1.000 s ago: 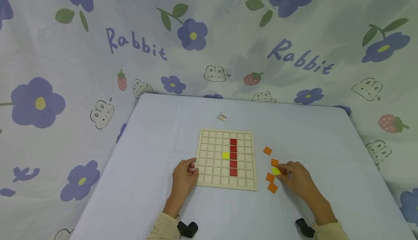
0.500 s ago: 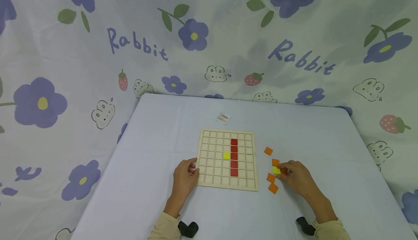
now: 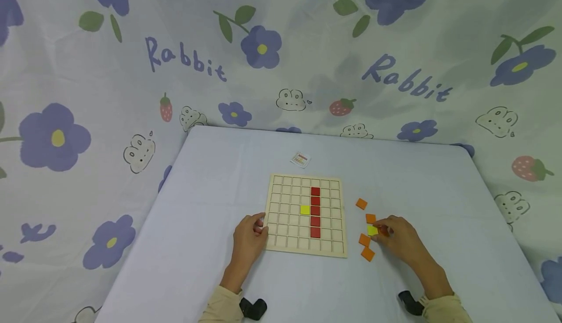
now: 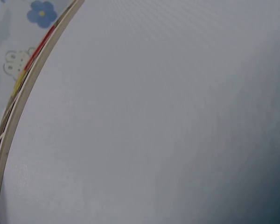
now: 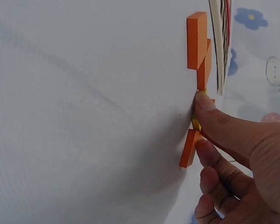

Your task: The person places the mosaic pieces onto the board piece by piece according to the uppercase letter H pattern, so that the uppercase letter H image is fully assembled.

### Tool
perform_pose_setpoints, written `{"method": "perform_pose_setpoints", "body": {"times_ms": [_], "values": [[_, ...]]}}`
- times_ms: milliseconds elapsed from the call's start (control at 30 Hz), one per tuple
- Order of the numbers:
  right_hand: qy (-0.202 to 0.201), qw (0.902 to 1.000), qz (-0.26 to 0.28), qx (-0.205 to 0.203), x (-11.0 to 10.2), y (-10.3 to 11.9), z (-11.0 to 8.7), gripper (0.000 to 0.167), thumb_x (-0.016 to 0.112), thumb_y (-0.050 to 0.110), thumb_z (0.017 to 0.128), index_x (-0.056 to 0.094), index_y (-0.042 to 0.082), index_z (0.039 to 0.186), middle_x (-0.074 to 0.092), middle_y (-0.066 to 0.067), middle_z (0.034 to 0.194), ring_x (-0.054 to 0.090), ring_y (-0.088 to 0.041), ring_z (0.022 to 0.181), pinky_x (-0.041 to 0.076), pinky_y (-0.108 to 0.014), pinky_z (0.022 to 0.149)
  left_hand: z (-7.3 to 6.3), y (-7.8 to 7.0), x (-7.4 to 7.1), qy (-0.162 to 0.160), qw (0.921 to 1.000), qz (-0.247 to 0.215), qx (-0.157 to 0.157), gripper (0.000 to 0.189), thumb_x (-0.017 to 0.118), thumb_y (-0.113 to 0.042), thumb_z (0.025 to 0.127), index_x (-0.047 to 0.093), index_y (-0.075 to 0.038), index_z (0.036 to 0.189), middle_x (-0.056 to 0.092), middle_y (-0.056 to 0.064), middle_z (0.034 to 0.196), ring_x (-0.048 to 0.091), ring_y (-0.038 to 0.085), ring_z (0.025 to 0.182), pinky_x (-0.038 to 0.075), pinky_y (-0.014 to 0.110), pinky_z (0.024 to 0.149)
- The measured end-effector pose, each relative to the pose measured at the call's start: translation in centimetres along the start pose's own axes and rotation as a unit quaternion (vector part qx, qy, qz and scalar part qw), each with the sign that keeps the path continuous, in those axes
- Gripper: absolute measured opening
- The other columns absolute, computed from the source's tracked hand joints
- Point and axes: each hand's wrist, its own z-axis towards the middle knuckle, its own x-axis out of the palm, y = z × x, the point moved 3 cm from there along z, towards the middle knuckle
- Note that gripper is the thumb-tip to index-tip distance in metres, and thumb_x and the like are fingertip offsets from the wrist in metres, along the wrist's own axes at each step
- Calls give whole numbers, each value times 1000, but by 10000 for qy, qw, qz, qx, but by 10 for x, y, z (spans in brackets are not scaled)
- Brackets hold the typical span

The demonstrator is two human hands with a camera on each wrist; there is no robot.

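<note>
A pale wooden grid board (image 3: 282, 206) lies flat on the table, with a column of several red tiles (image 3: 315, 211) and one yellow tile (image 3: 305, 210) left of that column. My left hand (image 3: 249, 235) holds the board's left edge between thumb and fingers. To the right of the board, my right hand (image 3: 401, 240) pinches another yellow tile (image 3: 372, 230), which is mostly hidden by the thumb (image 5: 207, 105) in the right wrist view. Orange tiles lie close around it, one (image 5: 189, 148) right beside the fingers. The left wrist view catches only the board's rim (image 4: 25, 91).
More orange tiles (image 3: 361, 203) lie in a loose line along the board's right side. A small printed card (image 3: 300, 159) sits beyond the board's far edge. A white cloth (image 3: 210, 181) covers the table, and a flower-patterned curtain (image 3: 303, 69) hangs behind it.
The pinched yellow tile has turned slightly between the right fingers and stays among the orange tiles. The left hand and the board keep their places.
</note>
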Motion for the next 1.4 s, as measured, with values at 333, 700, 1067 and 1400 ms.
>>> {"method": "perform_pose_setpoints", "body": {"times_ms": [333,700,1067,1400], "values": [[-123,9999,-102,19,7,-3,-3,33,85,20,77,76,7,106,67,-1,92,51,-16,83,47,-27,69,0,0,0,7,10000,-15,-2,35,72,5,82,72,0,116,63,6,86,59,8,72,51,14,61],[-204,9996,-104,139,7,2,-5,35,83,23,81,74,3,109,68,-5,97,56,-19,88,52,-35,75,0,-2,-1,-22,10000,42,15,34,72,6,82,72,0,116,64,7,86,59,8,72,51,14,61],[-278,9993,-72,253,6,4,-5,40,81,25,84,71,1,113,67,-5,93,55,-18,85,50,-32,73,0,-2,-1,-22,10000,43,30,34,72,5,82,72,0,116,64,7,86,60,9,72,52,14,62],[-158,9995,33,265,4,11,-4,41,79,28,86,71,1,115,73,-11,104,63,-26,94,56,-46,82,0,-2,-1,12,10000,59,-27,35,72,5,82,72,1,116,64,8,87,60,9,72,51,14,61]]}}
